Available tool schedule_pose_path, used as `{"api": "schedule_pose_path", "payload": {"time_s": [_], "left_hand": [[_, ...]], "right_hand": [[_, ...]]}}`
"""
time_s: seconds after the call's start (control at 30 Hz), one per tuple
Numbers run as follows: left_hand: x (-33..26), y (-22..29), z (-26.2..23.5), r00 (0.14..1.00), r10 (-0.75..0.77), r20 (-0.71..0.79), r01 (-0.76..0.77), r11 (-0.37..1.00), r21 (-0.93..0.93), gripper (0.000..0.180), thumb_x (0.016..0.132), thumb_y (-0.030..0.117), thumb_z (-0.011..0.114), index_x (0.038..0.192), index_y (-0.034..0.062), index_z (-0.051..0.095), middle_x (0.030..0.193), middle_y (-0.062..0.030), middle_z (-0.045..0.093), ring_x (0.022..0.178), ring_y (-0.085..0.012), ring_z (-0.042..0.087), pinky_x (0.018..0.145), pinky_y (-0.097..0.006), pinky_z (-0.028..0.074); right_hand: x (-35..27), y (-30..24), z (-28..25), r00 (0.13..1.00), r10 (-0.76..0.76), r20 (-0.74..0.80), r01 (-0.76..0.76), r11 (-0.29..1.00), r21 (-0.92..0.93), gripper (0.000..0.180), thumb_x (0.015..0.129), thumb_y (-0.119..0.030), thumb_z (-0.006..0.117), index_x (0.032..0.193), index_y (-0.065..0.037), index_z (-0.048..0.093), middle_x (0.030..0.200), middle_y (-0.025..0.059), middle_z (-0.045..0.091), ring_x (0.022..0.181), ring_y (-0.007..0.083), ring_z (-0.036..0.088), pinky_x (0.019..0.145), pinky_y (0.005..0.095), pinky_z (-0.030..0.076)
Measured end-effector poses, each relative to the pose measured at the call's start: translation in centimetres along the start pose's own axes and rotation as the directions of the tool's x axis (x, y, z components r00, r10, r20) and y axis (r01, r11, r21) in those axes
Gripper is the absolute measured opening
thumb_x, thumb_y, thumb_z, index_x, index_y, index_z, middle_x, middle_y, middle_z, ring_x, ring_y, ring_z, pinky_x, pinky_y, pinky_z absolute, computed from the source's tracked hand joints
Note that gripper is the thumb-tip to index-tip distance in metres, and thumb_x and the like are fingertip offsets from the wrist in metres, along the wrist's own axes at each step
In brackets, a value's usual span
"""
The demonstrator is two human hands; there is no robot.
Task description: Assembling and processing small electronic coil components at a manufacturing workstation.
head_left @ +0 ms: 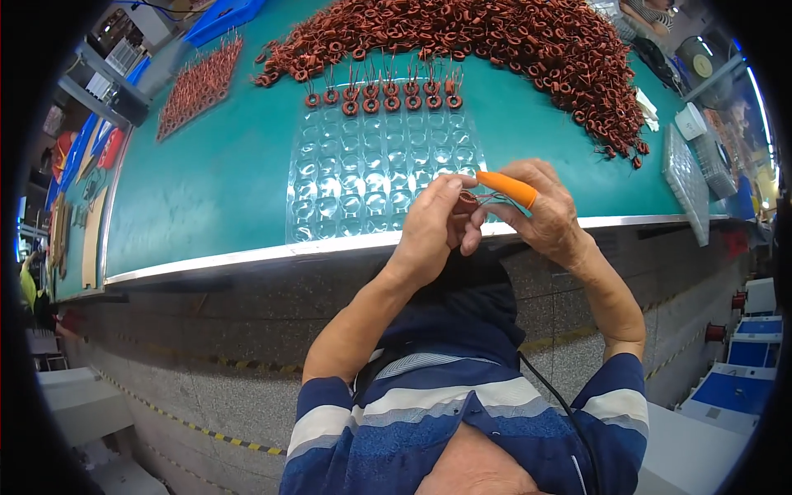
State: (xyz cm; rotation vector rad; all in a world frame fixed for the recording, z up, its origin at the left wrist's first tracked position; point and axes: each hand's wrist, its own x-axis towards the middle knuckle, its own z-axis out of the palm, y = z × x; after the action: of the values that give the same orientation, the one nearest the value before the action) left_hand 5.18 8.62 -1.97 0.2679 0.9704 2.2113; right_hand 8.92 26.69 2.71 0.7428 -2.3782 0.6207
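copper-red ring coil sits between a worker's two hands, by the near edge of a green surface. the left hand, at the coil's eight o'clock, has its fingers clamped on the ring, covering part of it. the right hand, at three o'clock, wears an orange finger cover and curls about the coil's thin wire leads; whether its fingertips are pinched together on them cannot be told. at ten o'clock from the coil, a clear sheet of round pockets lies flat, two rows of finished-looking coils seated along its far edge, leads standing up. farther out at ten o'clock rests a crowded batch of coils, with a blue tray beyond it. a great heap of loose coils arcs from ten round to two o'clock, its bulk at twelve. toward two o'clock stands a white tub, just beside clear plastic trays that overhang the near edge.
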Motion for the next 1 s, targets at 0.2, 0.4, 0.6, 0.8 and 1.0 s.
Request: {"api": "schedule_pose_path", "payload": {"time_s": [0.2, 0.4, 0.6, 0.8, 1.0], "left_hand": [[-0.5, -0.6, -0.5, 0.991, 0.096, 0.089, -0.108, 0.984, 0.138, 0.030, 0.102, 0.030, 0.039, 0.111, 0.0028, 0.046, 0.084, -0.0093, 0.056, 0.062, -0.0146, 0.055, 0.054, -0.025, 0.044], [-1.5, -0.7, -1.2, 0.916, 0.355, 0.189, -0.399, 0.748, 0.530, 0.034, 0.092, 0.009, 0.062, 0.122, 0.0064, 0.045, 0.089, -0.0055, 0.054, 0.071, -0.0106, 0.056, 0.061, -0.023, 0.047], [-1.9, 1.1, -0.5, 0.859, 0.466, 0.213, -0.439, 0.453, 0.776, 0.023, 0.087, 0.002, 0.063, 0.110, 0.0034, 0.059, 0.091, -0.0128, 0.065, 0.077, -0.0224, 0.065, 0.067, -0.032, 0.051], [-1.7, 0.5, -0.6, 0.868, 0.490, 0.081, -0.431, 0.661, 0.614, 0.019, 0.093, 0.006, 0.059, 0.111, 0.0012, 0.056, 0.077, -0.0039, 0.060, 0.061, -0.0087, 0.056, 0.052, -0.023, 0.044], [-2.5, 0.9, -0.5, 0.948, 0.278, 0.153, -0.301, 0.941, 0.155, 0.021, 0.096, 0.008, 0.055, 0.115, 0.0016, 0.050, 0.079, -0.0026, 0.053, 0.057, -0.0079, 0.052, 0.050, -0.021, 0.043]], "right_hand": [[-0.9, -0.6, 1.4, 0.960, 0.278, 0.028, -0.276, 0.930, 0.241, 0.023, 0.083, -0.009, 0.070, 0.104, -0.001, 0.068, 0.076, 0.0084, 0.063, 0.063, 0.0194, 0.059, 0.055, 0.0295, 0.047], [-0.1, -1.7, 1.1, 0.701, 0.633, 0.329, -0.692, 0.491, 0.530, 0.025, 0.092, -0.020, 0.063, 0.105, 0.001, 0.067, 0.066, 0.0012, 0.060, 0.062, 0.0085, 0.055, 0.053, 0.0244, 0.044], [-0.4, -1.0, 2.2, 0.942, 0.331, -0.061, -0.312, 0.927, 0.208, 0.016, 0.085, -0.012, 0.069, 0.095, 0.000, 0.069, 0.072, 0.0101, 0.058, 0.062, 0.0195, 0.054, 0.052, 0.0320, 0.043], [0.2, -4.7, 1.5, 0.949, 0.250, -0.194, -0.242, 0.968, 0.067, 0.004, 0.079, -0.004, 0.069, 0.082, -0.001, 0.069, 0.069, 0.0077, 0.053, 0.058, 0.0213, 0.050, 0.053, 0.0307, 0.040], [-0.5, -3.7, 1.7, 0.730, 0.675, 0.113, -0.562, 0.498, 0.660, 0.024, 0.094, -0.021, 0.060, 0.084, 0.000, 0.069, 0.074, 0.0013, 0.061, 0.066, 0.0068, 0.049, 0.059, 0.0226, 0.037]]}}
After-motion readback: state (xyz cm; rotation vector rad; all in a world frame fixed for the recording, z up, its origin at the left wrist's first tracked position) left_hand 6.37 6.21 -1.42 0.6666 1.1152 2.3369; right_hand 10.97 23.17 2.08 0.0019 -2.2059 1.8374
